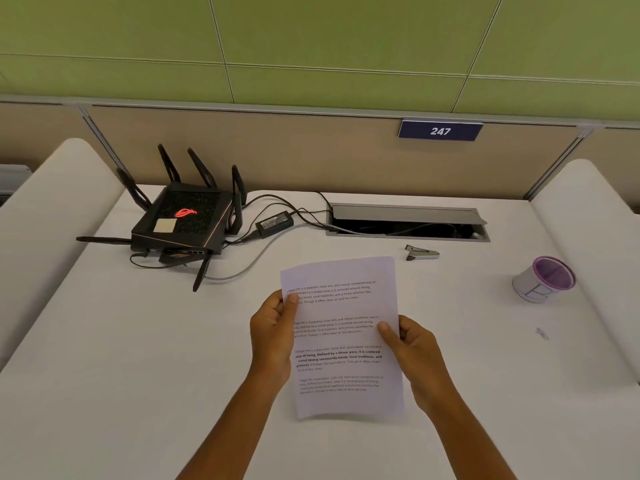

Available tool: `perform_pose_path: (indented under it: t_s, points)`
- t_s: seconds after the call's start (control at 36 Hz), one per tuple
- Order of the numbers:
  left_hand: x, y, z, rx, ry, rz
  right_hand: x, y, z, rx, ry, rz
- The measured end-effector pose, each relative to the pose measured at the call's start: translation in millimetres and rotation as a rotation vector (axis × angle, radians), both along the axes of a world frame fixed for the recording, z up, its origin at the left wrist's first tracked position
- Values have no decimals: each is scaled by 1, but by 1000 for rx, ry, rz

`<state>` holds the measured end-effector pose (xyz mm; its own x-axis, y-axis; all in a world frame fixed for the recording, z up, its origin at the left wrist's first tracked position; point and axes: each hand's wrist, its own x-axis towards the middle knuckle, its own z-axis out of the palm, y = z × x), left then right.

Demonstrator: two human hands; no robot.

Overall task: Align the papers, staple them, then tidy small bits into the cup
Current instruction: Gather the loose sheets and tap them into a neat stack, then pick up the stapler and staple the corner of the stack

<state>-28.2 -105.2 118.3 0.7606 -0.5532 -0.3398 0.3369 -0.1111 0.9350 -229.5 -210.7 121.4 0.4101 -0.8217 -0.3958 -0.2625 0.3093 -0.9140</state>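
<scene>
Printed white papers (343,337) are held up over the middle of the white desk (138,358). My left hand (273,332) grips their left edge, thumb on the front near the top. My right hand (414,351) grips the right edge, thumb on the front at mid height. A small black and silver stapler (422,253) lies on the desk beyond the papers, to the right. A paper cup with a purple rim (543,280) stands at the right. A small pale bit (542,333) lies on the desk below the cup.
A black router with several antennas (183,221) sits at the back left, with its power brick (274,223) and cables trailing to an open cable hatch (408,221) at the back. A beige partition with a "247" sign (440,130) closes the far side.
</scene>
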Motion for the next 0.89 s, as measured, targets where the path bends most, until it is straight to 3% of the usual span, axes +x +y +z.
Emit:
perform_pose_path:
  t_s: [0.19, 0.33, 0.5, 0.64, 0.89]
  points:
    - [12, -8, -25, 83, -88, 42, -1, -61, -31, -54, 135, -11]
    - [21, -16, -40, 126, -99, 41, -2, -133, -70, -315, 362, -14]
    - [28, -30, -54, 163, -103, 11, 14, -220, -99, -579, 714, 159]
    - [34, -42, -70, 216, -121, -63, 29, -266, -105, -694, 894, 341]
    - [43, -56, -87, 301, -137, -161, 41, -296, -124, -763, 1002, 449]
